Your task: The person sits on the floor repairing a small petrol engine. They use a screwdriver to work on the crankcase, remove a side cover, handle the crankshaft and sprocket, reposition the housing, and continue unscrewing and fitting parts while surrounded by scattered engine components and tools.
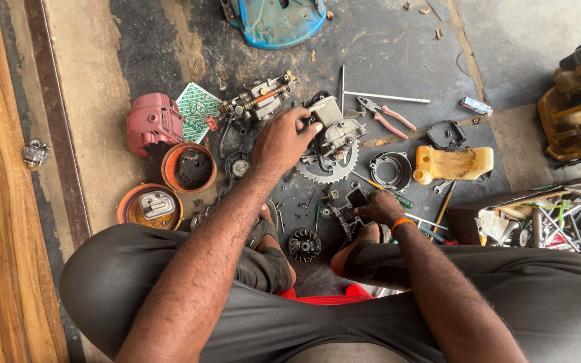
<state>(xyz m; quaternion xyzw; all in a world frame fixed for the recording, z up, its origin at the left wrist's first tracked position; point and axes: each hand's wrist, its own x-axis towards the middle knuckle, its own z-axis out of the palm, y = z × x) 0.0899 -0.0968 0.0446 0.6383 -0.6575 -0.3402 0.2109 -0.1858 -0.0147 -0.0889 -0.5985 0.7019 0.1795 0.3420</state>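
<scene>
My left hand (pixel 282 140) reaches forward and rests its fingers on a grey engine block (pixel 334 131) that sits on the oily floor over a toothed saw blade (pixel 324 171). My right hand (pixel 379 207) is low near my knee, gripping a small dark metal engine part (pixel 352 210); an orange band is on that wrist. A black finned flywheel (pixel 304 244) lies between my feet. A carburettor-like assembly with an orange tube (pixel 258 101) lies just left of my left hand.
Around lie a red engine cover (pixel 152 122), two orange round lids (pixel 188 168), pliers with pink handles (pixel 384 115), a metal rod (pixel 386 98), a yellow fuel tank (pixel 453 163), a black ring housing (pixel 391 170), a blue shell (pixel 276 21) and a crate of tools (pixel 539 218).
</scene>
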